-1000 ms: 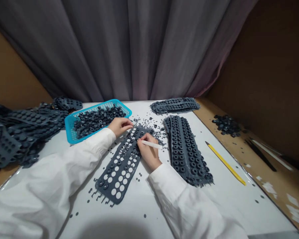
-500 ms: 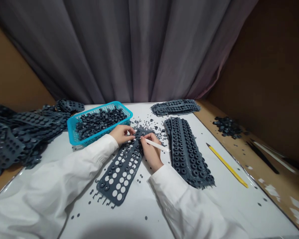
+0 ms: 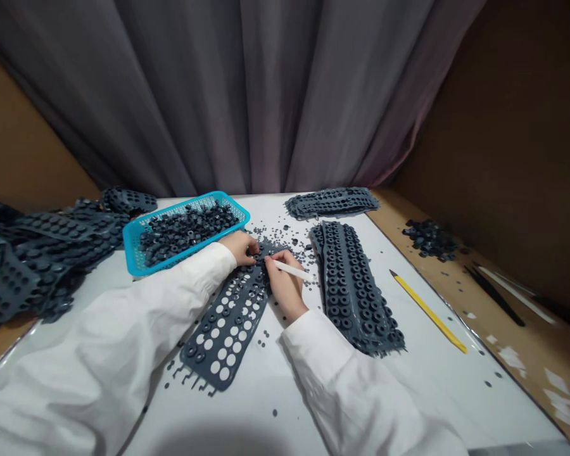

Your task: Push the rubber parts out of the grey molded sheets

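A dark grey rubber sheet (image 3: 225, 342) with rows of round holes lies slantwise on the white table. Some holes still hold ring-shaped plugs; through others the white surface shows. My left hand (image 3: 240, 248) bends over the sheet's far part, fingers curled and thumb close to them; what they pinch is hidden. Beside it, my right hand (image 3: 287, 288) grips a slim white pen-like stick (image 3: 292, 271), whose back end points right. Its working tip is hidden at the sheet, near my left fingertips.
A blue basket (image 3: 129, 250) of small dark rubber pieces stands behind my left arm. Stacked rubber sheets (image 3: 356, 285) lie to the right, another stack (image 3: 332, 201) behind, a heap (image 3: 52, 253) at left. A yellow craft knife-like tool (image 3: 427, 310) and dark pieces (image 3: 430, 239) lie farther right.
My left hand has shifted slightly right and up along the sheet, its fingers more curled. My right hand keeps the white stick at nearly the same spot. The whole view has shifted slightly.
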A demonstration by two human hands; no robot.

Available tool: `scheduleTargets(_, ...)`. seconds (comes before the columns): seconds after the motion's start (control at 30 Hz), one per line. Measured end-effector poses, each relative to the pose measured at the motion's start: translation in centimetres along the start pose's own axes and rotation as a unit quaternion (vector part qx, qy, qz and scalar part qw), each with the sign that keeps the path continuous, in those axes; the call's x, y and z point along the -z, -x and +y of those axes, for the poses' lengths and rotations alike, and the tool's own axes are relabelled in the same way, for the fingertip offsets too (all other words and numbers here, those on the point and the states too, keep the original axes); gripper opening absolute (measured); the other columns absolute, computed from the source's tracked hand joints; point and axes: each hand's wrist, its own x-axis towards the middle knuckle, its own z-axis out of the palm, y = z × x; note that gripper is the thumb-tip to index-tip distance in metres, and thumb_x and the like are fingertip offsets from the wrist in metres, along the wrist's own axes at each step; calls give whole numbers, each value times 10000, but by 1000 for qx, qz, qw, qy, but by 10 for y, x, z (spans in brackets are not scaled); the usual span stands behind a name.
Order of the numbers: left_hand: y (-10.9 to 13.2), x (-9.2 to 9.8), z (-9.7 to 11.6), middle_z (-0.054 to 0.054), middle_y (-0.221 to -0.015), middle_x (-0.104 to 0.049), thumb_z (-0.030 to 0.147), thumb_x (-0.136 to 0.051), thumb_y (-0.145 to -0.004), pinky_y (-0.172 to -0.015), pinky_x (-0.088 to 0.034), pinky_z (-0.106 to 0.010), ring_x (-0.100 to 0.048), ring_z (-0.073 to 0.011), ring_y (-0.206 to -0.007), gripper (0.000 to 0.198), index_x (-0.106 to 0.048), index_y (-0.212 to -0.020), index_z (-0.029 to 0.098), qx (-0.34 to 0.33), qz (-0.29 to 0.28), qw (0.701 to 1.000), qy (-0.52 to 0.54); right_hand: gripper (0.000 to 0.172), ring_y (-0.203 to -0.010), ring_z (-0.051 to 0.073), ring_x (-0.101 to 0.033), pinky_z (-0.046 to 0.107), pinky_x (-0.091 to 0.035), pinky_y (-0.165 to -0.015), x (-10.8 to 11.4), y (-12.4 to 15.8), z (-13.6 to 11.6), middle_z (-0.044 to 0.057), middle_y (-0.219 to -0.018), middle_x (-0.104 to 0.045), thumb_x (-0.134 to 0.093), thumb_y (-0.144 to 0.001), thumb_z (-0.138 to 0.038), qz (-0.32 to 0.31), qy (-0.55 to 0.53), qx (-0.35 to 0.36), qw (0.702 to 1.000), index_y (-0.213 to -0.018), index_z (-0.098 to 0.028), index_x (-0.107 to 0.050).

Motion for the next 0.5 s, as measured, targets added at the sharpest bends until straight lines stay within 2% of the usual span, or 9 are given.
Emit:
scheduleTargets(0.1, -4, 1, 1, 8, -720, -692, 225, -734, -570, -564, -400, -225, -579, -141, -593, 190, -687, -749, 185, -14, -24, 999, -24, 182, -607, 155, -519, 250, -359, -594, -2, -2, 3, -30, -608, -573, -544, -778, -347, 2, 6, 4, 1000, -655, -212, -535)
scheduleTargets(0.23, -2, 4, 7, 12, -740, -684, 218, -704, -617, -566, -388, -230, -576, -141, -590, 197, -666, -809, 196, -28, -24, 997, -62, 188, -610, 157, -527, 248, -361, -590, -4, -4, 5, -28, -612, -585, -546, -777, -354, 0, 6, 6, 1000, -653, -213, -541)
scheduleTargets(0.5, 0, 6, 11, -8, -784, -667, 199, -664, -685, -580, -372, -236, -610, -182, -728, 137, -679, -818, 229, -83, -50, 988, -117, 189, -605, 153, -528, 250, -361, -594, -2, -3, 1, -28, -614, -587, -538, -784, -329, -8, 27, 17, 999, -636, -211, -536)
